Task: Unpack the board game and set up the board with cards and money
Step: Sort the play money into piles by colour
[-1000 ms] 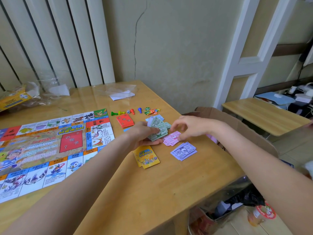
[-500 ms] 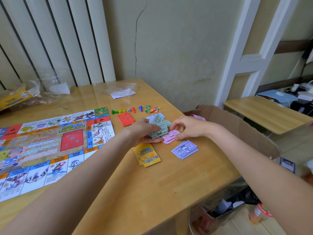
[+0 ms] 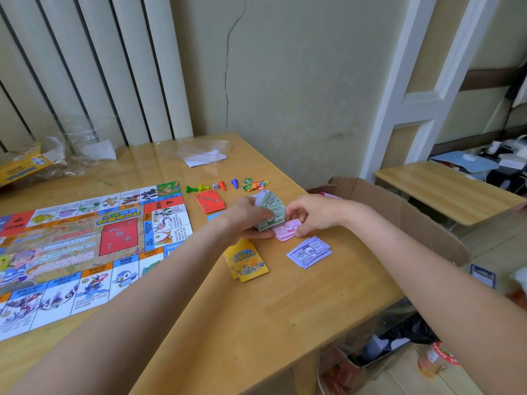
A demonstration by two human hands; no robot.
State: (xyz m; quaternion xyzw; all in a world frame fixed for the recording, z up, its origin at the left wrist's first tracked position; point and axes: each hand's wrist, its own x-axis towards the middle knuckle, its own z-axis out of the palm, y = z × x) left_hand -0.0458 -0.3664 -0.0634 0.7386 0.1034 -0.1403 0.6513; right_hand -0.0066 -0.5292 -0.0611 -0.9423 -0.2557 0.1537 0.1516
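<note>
The colourful game board (image 3: 85, 246) lies unfolded on the left of the wooden table (image 3: 256, 315). My left hand (image 3: 245, 216) grips a fanned bundle of green play money (image 3: 272, 212) just above the table. My right hand (image 3: 312, 213) pinches the top of a pink money pile (image 3: 286, 230) lying beside the green bundle. A purple money pile (image 3: 309, 252) and a yellow card deck (image 3: 246, 262) lie nearer to me. A red card deck (image 3: 210, 202) sits beyond my left hand.
Coloured pawns (image 3: 211, 187), a die (image 3: 216, 186) and small tokens (image 3: 255, 184) line the far side. Crumpled plastic wrap and paper (image 3: 204, 155) lie near the wall, the yellow game box (image 3: 20, 169) at far left. An open cardboard box (image 3: 399, 218) stands off the table's right edge.
My right hand has come down from above the pink pile and now pinches it. My left hand keeps its hold on the green money, shifted slightly.
</note>
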